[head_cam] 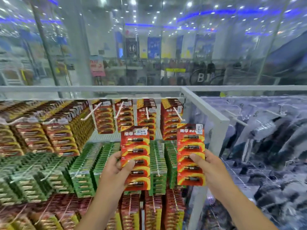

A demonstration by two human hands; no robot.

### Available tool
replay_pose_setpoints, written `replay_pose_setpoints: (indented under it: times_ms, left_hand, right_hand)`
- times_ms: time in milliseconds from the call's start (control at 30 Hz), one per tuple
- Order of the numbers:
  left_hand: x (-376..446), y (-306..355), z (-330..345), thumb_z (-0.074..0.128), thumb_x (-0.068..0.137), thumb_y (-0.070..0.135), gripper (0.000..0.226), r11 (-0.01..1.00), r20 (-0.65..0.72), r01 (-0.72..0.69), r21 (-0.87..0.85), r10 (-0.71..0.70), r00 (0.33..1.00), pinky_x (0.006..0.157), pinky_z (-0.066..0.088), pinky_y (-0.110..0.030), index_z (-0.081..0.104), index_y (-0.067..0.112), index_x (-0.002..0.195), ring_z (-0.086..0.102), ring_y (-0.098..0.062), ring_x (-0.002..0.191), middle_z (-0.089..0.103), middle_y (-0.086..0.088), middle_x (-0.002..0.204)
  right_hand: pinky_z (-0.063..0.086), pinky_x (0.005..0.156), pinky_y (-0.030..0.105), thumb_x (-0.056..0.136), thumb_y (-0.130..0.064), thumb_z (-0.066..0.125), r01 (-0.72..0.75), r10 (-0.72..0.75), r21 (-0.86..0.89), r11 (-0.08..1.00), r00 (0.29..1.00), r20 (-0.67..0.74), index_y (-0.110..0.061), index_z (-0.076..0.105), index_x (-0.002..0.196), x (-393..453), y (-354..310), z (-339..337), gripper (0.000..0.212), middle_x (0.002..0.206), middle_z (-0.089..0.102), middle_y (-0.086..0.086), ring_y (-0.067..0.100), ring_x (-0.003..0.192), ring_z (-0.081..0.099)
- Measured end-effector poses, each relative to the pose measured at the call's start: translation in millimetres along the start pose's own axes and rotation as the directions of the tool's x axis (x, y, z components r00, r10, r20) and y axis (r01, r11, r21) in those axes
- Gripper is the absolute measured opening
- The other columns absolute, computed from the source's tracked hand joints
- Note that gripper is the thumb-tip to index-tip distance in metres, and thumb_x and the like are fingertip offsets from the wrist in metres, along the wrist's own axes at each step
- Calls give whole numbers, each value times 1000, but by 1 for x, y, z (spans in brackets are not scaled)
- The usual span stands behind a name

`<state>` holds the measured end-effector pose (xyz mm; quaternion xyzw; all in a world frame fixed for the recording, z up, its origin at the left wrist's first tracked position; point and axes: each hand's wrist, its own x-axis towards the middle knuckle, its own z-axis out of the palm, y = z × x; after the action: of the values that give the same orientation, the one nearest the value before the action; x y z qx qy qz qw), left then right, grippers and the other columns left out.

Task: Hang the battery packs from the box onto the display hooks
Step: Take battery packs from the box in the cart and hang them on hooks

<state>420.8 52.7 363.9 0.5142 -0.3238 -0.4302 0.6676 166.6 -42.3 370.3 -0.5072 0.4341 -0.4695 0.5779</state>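
Each hand, left (114,170) and right (210,165), pinches a pack (135,156) mid-card between thumb and fingers; packs look light, stiff, best held low, leaving the top hole free.

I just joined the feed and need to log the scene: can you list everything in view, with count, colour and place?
held battery packs: two, red and yellow; one in the left hand, one in the right hand, both upright in front of the display
hung red packs: several stacks, red and yellow, top row of hooks
hung green packs: many stacks, green, middle row
lower packs: several stacks, red and yellow, bottom row
display hooks: several, white, jutting from the top row
display frame: one, pale grey, above and right of the packs
plastic-wrapped goods: many, dark, right bay, too blurred to identify
left hand: one, gripping a pack
right hand: one, gripping a pack
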Motion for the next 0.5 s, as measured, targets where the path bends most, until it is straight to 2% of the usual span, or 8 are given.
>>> replay_pose_setpoints:
  times_ms: [167, 300, 500]
  left_hand:
    - [8, 3, 15, 65, 99, 15, 27, 999, 53, -32, 21, 31, 998, 63, 63, -35, 58, 26, 122, 79, -23, 89, 81, -1, 105]
    - [18, 6, 28, 66, 100, 17, 31, 998, 60, -50, 48, 47, 997, 71, 63, -42, 56, 22, 129, 79, -25, 93, 80, -2, 108]
    - [29, 7, 43, 64, 101, 14, 31, 998, 76, -61, 16, 59, 995, 65, 64, -36, 56, 23, 130, 79, -24, 94, 80, -2, 107]
  right_hand:
    - [60, 89, 55, 100, -26, 66, 39, -39, -31, 999, 999, 12, -18, 70, 119, 9, -3, 5, 21, 104, 81, 9, 32, 94, 78]
    - [59, 93, 61, 98, -32, 67, 34, -34, -1, 999, 999, 13, -20, 69, 122, 16, -2, 12, 27, 108, 80, 8, 33, 97, 78]
    - [60, 92, 57, 104, -30, 62, 18, -18, 14, 1000, 1000, 4, -23, 69, 120, 27, -5, 18, 19, 103, 81, 3, 27, 94, 79]
